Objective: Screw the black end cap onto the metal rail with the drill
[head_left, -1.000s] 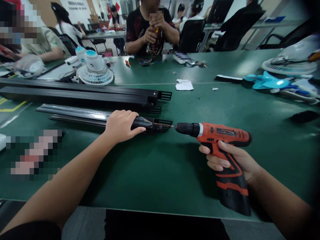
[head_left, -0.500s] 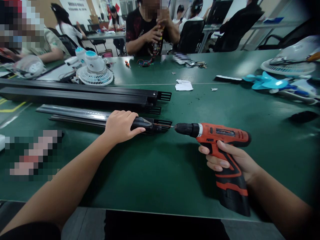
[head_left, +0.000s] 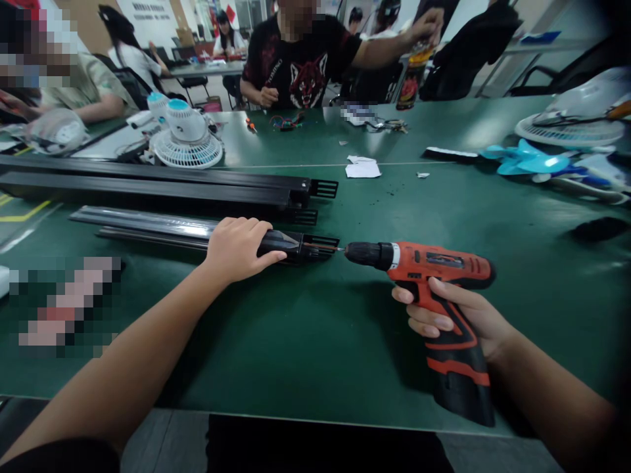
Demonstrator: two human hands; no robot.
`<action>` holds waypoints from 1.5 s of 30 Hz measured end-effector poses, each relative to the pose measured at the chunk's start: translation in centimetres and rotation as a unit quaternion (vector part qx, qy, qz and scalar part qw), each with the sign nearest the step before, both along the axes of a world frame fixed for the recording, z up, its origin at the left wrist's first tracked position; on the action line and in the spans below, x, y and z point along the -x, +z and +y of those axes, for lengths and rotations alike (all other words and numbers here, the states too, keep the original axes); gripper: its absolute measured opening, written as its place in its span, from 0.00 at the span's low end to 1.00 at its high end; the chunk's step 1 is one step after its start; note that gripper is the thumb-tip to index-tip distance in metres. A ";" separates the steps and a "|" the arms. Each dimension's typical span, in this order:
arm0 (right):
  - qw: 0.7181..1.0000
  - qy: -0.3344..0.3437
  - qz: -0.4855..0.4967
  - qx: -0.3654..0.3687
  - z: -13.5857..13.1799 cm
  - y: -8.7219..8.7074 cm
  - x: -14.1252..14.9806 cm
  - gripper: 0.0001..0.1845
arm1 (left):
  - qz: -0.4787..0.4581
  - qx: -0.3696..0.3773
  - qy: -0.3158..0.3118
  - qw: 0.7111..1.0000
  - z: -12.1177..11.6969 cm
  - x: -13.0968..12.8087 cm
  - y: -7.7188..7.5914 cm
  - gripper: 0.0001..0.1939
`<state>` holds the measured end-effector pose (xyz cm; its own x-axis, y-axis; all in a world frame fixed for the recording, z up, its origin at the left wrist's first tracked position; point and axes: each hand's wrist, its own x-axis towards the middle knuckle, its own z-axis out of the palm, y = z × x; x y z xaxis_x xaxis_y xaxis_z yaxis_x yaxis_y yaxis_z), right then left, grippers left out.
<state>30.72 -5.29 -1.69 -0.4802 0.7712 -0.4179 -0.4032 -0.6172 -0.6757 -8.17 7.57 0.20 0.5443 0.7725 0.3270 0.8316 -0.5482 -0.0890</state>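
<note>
Under my left hand (head_left: 241,249) is a long black metal bar (head_left: 158,222), glossy as if partly wrapped in clear film; my fingers wrap over its right end. A slotted black end bracket (head_left: 320,246) sticks out just past my thumb. My right hand (head_left: 444,312) grips an orange and black cordless drill (head_left: 438,263) by its handle, the index finger at the trigger. The drill lies level and faces left, its thin bit (head_left: 328,247) reaching into the bracket end of the bar. Whether the tip touches a screw inside is hidden.
More black bars (head_left: 197,190) with slotted ends lie behind. Fan parts (head_left: 187,135) stand back left; blue fan blades (head_left: 527,161) and a white fan grille (head_left: 566,131) lie right. Scraps of white paper (head_left: 363,167) are mid-table. Across the green table, a person (head_left: 305,59) holds a bottle (head_left: 410,79).
The person opposite has lowered the bottle from the face and swung it out to my right, above the table edge. My hands, the drill and the bar stay practically still.
</note>
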 end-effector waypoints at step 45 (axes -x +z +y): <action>1.000 0.017 -0.017 -0.005 0.0 0.0 -0.3 0.21 | -0.002 0.007 0.001 1.000 -0.1 0.0 0.1 0.40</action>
<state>30.99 -5.33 -1.67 -0.4914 0.7589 -0.4273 -0.3590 -0.6235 -0.6946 -8.14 7.50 0.34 0.5408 0.7786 0.3184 0.8335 -0.5470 -0.0781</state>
